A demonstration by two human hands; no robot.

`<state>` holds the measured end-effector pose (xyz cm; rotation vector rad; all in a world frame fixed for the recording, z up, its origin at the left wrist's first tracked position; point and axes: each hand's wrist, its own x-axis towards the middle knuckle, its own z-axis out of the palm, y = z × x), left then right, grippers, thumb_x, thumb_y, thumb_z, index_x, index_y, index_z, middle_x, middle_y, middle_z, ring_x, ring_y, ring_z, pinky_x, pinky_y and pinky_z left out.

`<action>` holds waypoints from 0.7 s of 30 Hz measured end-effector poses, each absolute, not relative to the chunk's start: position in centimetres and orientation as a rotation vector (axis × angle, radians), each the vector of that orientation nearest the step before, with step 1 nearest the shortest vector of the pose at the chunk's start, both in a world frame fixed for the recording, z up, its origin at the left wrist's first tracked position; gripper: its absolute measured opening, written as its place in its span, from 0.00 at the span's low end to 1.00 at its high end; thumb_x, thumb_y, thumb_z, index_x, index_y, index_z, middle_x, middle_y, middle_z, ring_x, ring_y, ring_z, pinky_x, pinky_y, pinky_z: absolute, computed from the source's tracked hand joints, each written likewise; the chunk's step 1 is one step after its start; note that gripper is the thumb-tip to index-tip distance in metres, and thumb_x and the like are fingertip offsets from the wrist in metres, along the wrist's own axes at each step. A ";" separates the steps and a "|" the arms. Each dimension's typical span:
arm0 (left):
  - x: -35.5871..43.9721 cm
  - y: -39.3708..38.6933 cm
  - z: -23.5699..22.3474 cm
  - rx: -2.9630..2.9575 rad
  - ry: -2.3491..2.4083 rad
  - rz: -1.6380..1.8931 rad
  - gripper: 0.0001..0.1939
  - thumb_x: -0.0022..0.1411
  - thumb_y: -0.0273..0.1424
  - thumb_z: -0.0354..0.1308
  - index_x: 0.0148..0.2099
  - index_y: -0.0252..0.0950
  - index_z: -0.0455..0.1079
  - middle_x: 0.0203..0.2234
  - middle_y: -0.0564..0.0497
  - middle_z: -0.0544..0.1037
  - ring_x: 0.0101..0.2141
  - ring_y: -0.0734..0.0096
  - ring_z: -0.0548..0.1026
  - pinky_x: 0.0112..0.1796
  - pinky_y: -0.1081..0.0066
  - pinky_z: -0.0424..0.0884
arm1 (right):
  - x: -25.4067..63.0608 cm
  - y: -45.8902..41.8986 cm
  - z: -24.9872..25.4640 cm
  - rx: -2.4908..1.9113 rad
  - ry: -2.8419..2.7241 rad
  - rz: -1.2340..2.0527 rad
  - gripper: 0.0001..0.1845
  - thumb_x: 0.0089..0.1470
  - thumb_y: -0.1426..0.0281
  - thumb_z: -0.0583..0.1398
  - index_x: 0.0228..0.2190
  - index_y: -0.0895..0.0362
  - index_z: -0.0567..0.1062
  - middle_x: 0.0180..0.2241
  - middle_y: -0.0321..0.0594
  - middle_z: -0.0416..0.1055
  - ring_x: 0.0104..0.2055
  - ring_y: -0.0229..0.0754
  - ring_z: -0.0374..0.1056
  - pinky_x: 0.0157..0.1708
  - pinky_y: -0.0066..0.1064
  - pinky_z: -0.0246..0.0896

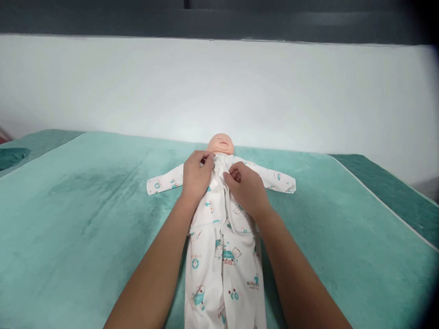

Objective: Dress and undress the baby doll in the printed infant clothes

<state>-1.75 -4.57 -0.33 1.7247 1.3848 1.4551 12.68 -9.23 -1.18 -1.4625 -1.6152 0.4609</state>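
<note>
A baby doll point(221, 144) lies on its back, its head toward the wall. It wears a white printed baby shirt point(210, 208) with long sleeves spread to both sides, and matching printed trousers point(240, 269). My left hand point(198, 172) is at the shirt's neckline, fingers pinched on the edge of the front opening. Slightly lower, on the other side of the opening, my right hand point(245, 185) has thumb and fingertips closed together at the shirt front. Any fastener between the fingertips is too small to make out.
The doll rests on a soft green bed cover point(103, 219) with darker green borders and pale piping. A white wall point(219, 87) rises behind it, with a dark band point(219, 23) above. Dark green fabric point(13, 157) lies at the far left.
</note>
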 end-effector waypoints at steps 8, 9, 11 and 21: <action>-3.7 -6.6 0.3 1.703 1.264 1.132 0.11 0.62 0.41 0.59 0.37 0.39 0.77 0.26 0.53 0.74 0.27 0.71 0.68 0.30 0.70 0.63 | 13.6 -8.9 -1.1 -1.289 -1.306 0.885 0.11 0.54 0.59 0.62 0.28 0.53 0.73 0.22 0.31 0.63 0.24 0.36 0.56 0.25 0.30 0.52; -3.7 -6.5 0.4 1.730 1.245 1.120 0.10 0.61 0.40 0.60 0.37 0.40 0.77 0.28 0.52 0.76 0.29 0.70 0.69 0.31 0.70 0.63 | 13.6 -8.9 -1.1 -1.275 -1.268 0.910 0.11 0.53 0.59 0.63 0.28 0.53 0.74 0.22 0.31 0.65 0.24 0.36 0.57 0.25 0.29 0.53; -3.5 -6.5 0.4 1.783 1.228 1.122 0.09 0.60 0.38 0.61 0.36 0.39 0.77 0.33 0.51 0.77 0.32 0.69 0.71 0.34 0.70 0.65 | 13.5 -8.9 -0.9 -1.247 -1.214 0.961 0.11 0.52 0.59 0.64 0.28 0.54 0.75 0.24 0.32 0.67 0.25 0.36 0.58 0.25 0.29 0.54; -2.0 -7.4 0.9 1.629 1.092 1.195 0.11 0.62 0.40 0.61 0.35 0.38 0.76 0.27 0.54 0.74 0.28 0.74 0.67 0.32 0.71 0.64 | 13.0 -9.3 -0.5 -1.146 -1.121 1.103 0.10 0.51 0.60 0.66 0.27 0.54 0.76 0.19 0.31 0.65 0.21 0.34 0.56 0.21 0.28 0.48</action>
